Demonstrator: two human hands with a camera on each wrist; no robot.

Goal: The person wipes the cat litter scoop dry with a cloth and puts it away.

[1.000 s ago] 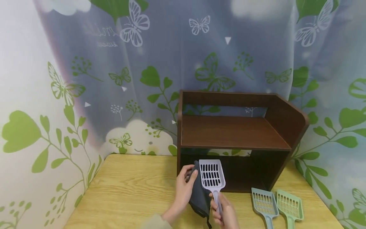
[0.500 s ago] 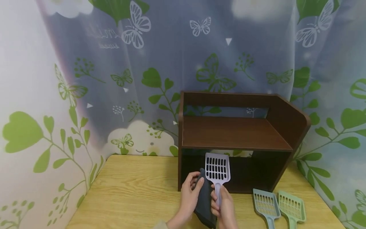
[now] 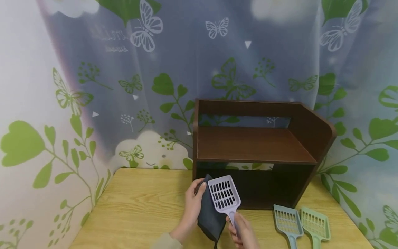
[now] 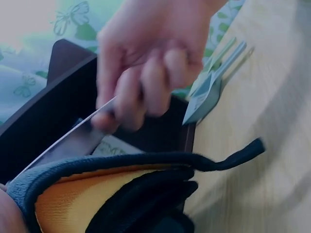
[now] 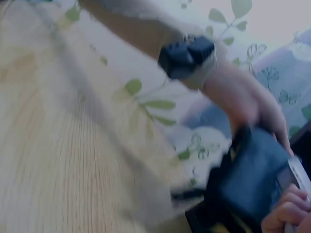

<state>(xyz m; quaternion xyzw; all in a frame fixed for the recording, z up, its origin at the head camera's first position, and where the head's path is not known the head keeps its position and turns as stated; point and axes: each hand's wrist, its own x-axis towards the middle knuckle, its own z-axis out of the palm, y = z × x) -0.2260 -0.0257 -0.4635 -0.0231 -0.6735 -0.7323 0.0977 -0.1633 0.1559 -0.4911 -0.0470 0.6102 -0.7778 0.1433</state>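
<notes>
A pale purple slotted litter scoop is tilted to the left in the head view, its handle gripped by my right hand. My left hand holds the upper end of a dark navy fabric piece, pouch-like in shape. In the left wrist view its orange lining and a dark cord show. The scoop's head overlaps the fabric's right side; whether they touch I cannot tell. Curled fingers of the right hand appear around the handle in the left wrist view.
A dark brown two-level shelf stands right behind the hands. To the right, a blue-grey scoop and a green scoop lie side by side on the wooden table. A patterned curtain hangs behind.
The scoop first rose to the right, then came down to the left and tilted over the fabric piece. My left hand and the fabric shifted right, then back left.
</notes>
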